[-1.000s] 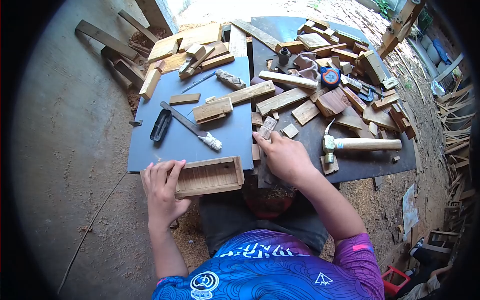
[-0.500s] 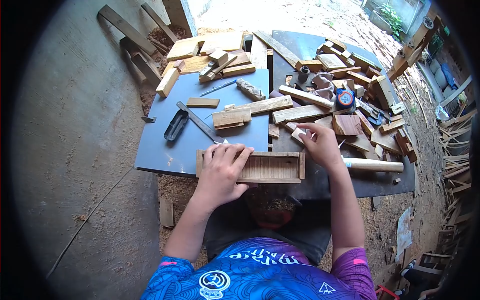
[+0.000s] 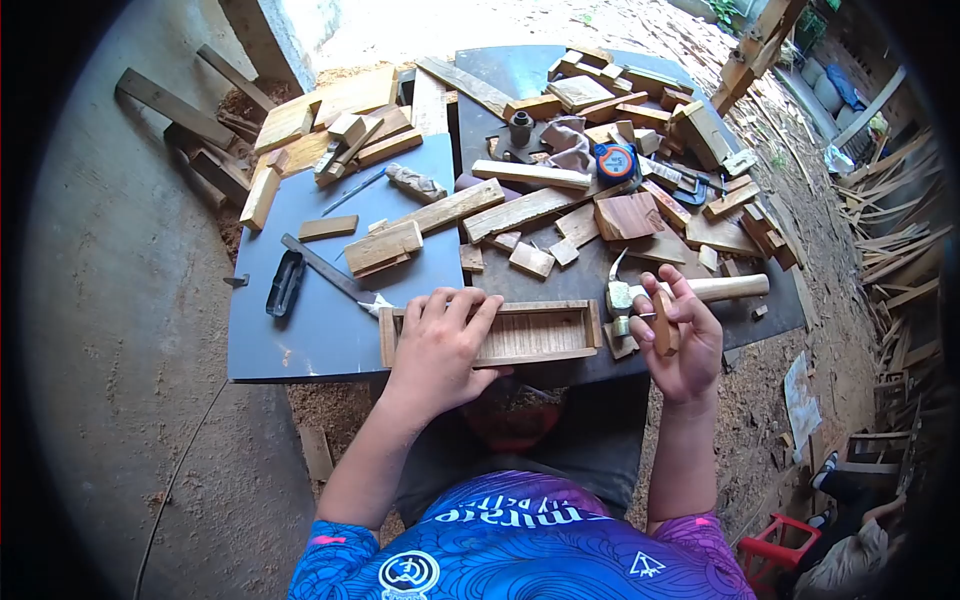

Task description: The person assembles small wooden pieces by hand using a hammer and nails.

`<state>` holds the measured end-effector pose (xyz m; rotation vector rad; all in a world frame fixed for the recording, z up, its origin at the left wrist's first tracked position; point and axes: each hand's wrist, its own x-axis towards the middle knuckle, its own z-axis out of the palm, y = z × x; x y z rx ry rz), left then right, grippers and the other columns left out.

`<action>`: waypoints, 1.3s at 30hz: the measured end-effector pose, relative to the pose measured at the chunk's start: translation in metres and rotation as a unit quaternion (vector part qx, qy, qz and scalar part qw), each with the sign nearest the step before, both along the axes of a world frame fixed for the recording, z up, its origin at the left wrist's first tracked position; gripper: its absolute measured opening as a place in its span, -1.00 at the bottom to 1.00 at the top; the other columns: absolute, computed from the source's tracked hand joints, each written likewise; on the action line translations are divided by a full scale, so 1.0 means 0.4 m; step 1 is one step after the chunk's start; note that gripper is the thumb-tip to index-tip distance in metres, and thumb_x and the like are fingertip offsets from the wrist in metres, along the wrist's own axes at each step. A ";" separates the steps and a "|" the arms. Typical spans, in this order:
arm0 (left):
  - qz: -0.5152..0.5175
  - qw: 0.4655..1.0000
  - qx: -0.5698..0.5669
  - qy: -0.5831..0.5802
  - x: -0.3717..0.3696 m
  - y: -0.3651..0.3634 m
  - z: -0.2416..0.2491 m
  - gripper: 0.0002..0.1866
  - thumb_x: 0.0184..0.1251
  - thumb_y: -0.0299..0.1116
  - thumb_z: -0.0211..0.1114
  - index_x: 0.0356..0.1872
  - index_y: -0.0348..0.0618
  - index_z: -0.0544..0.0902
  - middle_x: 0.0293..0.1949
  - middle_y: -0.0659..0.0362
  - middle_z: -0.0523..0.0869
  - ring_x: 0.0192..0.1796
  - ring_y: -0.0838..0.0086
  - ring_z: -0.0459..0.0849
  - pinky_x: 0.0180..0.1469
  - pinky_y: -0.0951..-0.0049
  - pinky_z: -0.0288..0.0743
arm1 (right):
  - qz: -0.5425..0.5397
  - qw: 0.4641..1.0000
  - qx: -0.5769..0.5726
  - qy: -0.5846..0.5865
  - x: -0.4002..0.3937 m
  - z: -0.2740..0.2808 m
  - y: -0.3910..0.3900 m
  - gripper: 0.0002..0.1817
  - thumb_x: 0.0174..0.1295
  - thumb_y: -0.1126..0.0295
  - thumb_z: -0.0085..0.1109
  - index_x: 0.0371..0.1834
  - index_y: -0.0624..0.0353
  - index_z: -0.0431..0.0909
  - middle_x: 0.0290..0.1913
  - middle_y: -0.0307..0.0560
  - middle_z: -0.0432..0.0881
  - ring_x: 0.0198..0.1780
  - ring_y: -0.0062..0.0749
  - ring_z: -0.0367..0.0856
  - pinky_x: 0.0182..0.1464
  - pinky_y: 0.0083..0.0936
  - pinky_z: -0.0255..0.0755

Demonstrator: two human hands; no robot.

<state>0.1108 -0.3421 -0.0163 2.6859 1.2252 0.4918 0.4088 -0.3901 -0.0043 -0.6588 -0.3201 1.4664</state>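
A long shallow wooden box [image 3: 540, 356] lies open side up at the table's near edge. My left hand [image 3: 440, 340] grips its left part, fingers over the far wall and thumb at the near wall. To the right of the box, my right hand [image 3: 682, 335] is raised, palm turned up, its fingers closed around a small brown wooden piece [image 3: 665, 325]. Just behind that hand rests a claw hammer [image 3: 725, 289], its metal head towards the box. Small wood blocks [image 3: 531, 260] lie beyond the box.
A blue-grey board [image 3: 330, 330] carries a black tray [image 3: 285, 284], a saw-like blade [image 3: 325, 267] and wood pieces. Farther right are a tape measure [image 3: 615, 162], a clamp [image 3: 700, 183] and many offcuts. Another person [image 3: 850, 545] is partly visible at lower right, near a red stool [image 3: 778, 545].
My right hand has moved right and down from the small blocks, turned palm up, and now shows a brown wooden piece in it. The view has shifted, with the hammer head now uncovered.
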 end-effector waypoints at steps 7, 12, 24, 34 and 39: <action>0.008 1.000 0.001 0.007 0.020 0.000 0.008 -0.13 -0.13 -0.05 0.69 0.32 -0.09 0.61 0.17 0.13 0.64 0.25 0.18 0.56 0.27 0.11 0.36 | -0.097 0.993 0.008 -0.062 0.024 -0.026 -0.082 -0.50 0.01 0.55 -0.08 0.13 0.19 0.32 0.00 -0.12 0.31 -0.11 -0.38 0.37 -0.20 -0.44 0.46; 0.001 1.000 0.000 0.011 0.022 0.001 0.015 -0.13 -0.12 -0.04 0.69 0.31 -0.09 0.61 0.18 0.12 0.63 0.26 0.19 0.56 0.29 0.11 0.34 | -0.095 0.985 -0.003 -0.147 0.028 -0.055 -0.095 -0.45 0.01 0.60 -0.08 0.18 0.15 0.28 0.07 -0.13 0.26 -0.11 -0.43 0.35 -0.18 -0.48 0.43; -0.082 0.995 -0.060 -0.003 0.150 -0.005 0.054 -0.03 0.06 0.01 0.63 0.52 -0.06 0.42 0.37 0.05 0.52 0.43 0.11 0.47 0.56 -0.15 0.15 | -0.115 0.968 -0.016 -0.221 0.017 -0.086 -0.132 -0.03 0.07 0.72 0.54 0.52 0.12 0.14 0.21 -0.07 0.29 0.08 -0.37 0.65 0.00 -0.48 0.72; -0.047 0.997 -0.039 0.051 0.267 0.015 -0.009 0.01 -0.02 0.13 0.66 0.45 -0.16 0.49 0.19 0.08 0.67 0.26 0.21 0.64 0.38 0.04 0.37 | -0.121 0.963 -0.015 -0.242 0.041 -0.095 -0.176 -0.18 0.15 0.78 0.44 0.37 0.10 0.13 0.09 -0.14 0.29 0.22 -0.17 0.70 0.18 -0.40 0.71; -0.069 0.993 0.013 -0.097 0.256 0.008 0.086 -0.07 -0.08 0.07 0.71 0.32 -0.21 0.57 0.10 0.06 0.70 0.11 0.09 0.69 0.19 0.09 0.52 | -0.142 0.959 0.056 -0.240 0.055 -0.094 -0.172 -0.33 0.21 0.73 0.41 0.31 0.21 0.25 0.16 -0.08 0.42 0.26 -0.15 0.68 0.30 -0.35 0.63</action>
